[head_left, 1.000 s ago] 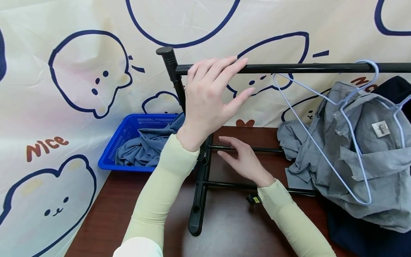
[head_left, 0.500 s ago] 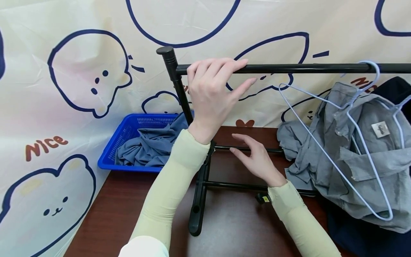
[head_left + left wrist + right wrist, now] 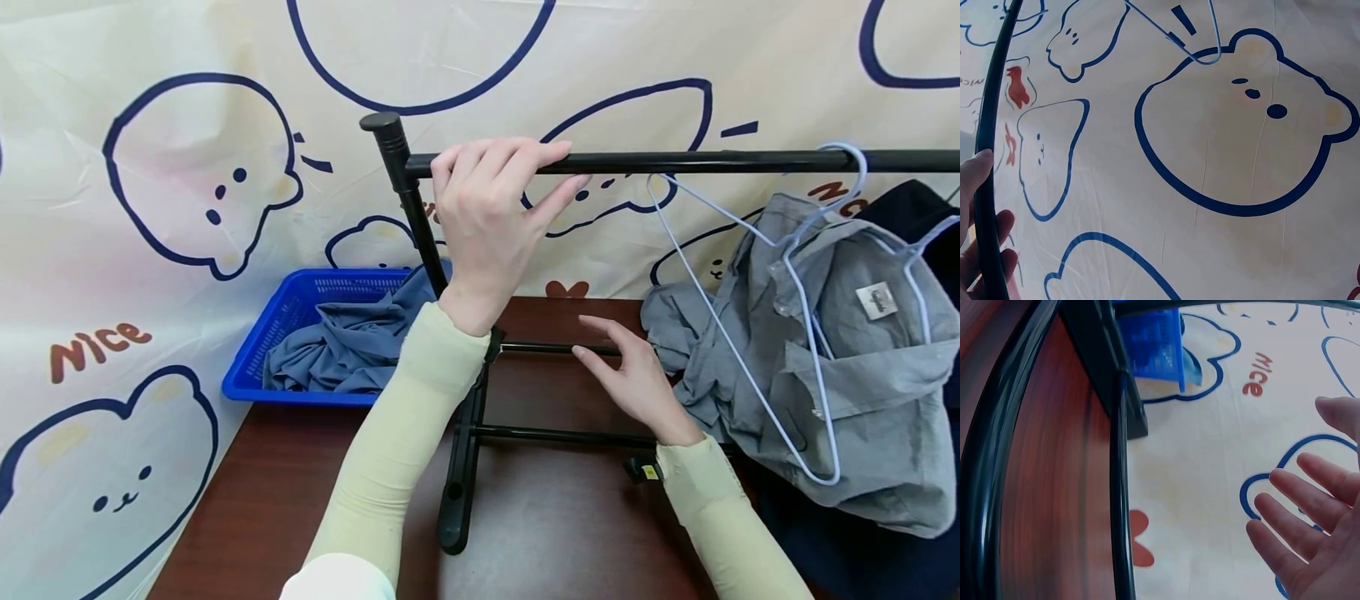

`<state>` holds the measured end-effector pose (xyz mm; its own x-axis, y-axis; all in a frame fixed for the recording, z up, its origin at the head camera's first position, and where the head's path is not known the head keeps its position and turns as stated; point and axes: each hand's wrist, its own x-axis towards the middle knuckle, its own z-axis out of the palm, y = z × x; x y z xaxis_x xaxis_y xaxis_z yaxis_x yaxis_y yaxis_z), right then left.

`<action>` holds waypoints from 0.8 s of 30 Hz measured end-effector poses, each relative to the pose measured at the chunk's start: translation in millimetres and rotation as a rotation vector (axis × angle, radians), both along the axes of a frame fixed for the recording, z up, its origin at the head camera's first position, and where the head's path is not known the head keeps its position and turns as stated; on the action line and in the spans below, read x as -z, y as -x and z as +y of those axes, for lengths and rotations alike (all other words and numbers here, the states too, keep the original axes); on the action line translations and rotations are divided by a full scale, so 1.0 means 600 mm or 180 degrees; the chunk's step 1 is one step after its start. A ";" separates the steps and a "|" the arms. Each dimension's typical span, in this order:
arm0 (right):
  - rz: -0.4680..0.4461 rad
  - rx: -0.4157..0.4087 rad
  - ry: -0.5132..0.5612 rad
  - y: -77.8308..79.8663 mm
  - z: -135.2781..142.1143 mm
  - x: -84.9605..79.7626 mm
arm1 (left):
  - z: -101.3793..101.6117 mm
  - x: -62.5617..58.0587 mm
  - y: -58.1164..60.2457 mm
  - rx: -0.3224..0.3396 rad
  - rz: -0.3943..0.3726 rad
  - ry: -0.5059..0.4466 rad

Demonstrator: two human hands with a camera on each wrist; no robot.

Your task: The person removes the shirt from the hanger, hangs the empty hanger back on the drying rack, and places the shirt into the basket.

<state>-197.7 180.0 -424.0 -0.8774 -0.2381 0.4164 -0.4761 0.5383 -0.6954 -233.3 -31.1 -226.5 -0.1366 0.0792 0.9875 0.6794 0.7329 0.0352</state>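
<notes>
Tabletop (image 3: 555, 508): reddish-brown, wood-look, faintly glossy; base for the rack. Right hand (image 3: 633, 379): fingers extended and slack, grasping nothing; above the tabletop near the lower bars, apparently idle. Rack foot (image 3: 454, 500): black, long, round-ended, presumably laid flat for stability. Lower bars (image 3: 562, 434): two, black, slim, parallel; likely braces. Left hand (image 3: 487, 225): fingers curled round the top rail (image 3: 675, 162) near the end post (image 3: 411, 204), thumb on the opposite side; probably steadying the frame. Top rail: black round tube, level across the upper head view. Hanger (image 3: 793, 242): pale blue, thin, hooked over the rail, seemingly bare. Grey garment (image 3: 885, 458): matte, creased, white label (image 3: 876, 301) showing; behind the hanger, its support unclear. Basket (image 3: 300, 397): blue, perforated, plastic by its look, left of the post; evidently keeps the cloth together. Blue-grey cloth (image 3: 345, 342): soft, crumpled, inside the basket. Backdrop (image 3: 480, 50): pale, wrinkled sheet, navy-outlined cartoon faces
</notes>
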 end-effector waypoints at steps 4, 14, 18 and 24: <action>-0.0019 0.0116 -0.0003 -0.003 0.019 0.003 | 0.001 0.000 0.001 0.0018 0.0003 -0.0012; -0.0126 0.0376 -0.0059 -0.007 0.075 0.008 | 0.001 0.001 0.000 0.0008 -0.0042 0.0009; -0.0154 0.0447 -0.0049 -0.011 0.099 0.011 | 0.001 0.001 0.000 0.0013 -0.0080 0.0027; -0.0158 0.0611 0.0010 -0.013 0.129 0.016 | -0.001 0.001 -0.001 0.0026 -0.0100 0.0022</action>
<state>-189.7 257.4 -433.9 -0.9261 -0.0632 0.3720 -0.3300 0.6138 -0.7172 -232.9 -31.5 -226.9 -0.1668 0.0871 0.9821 0.6839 0.7277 0.0516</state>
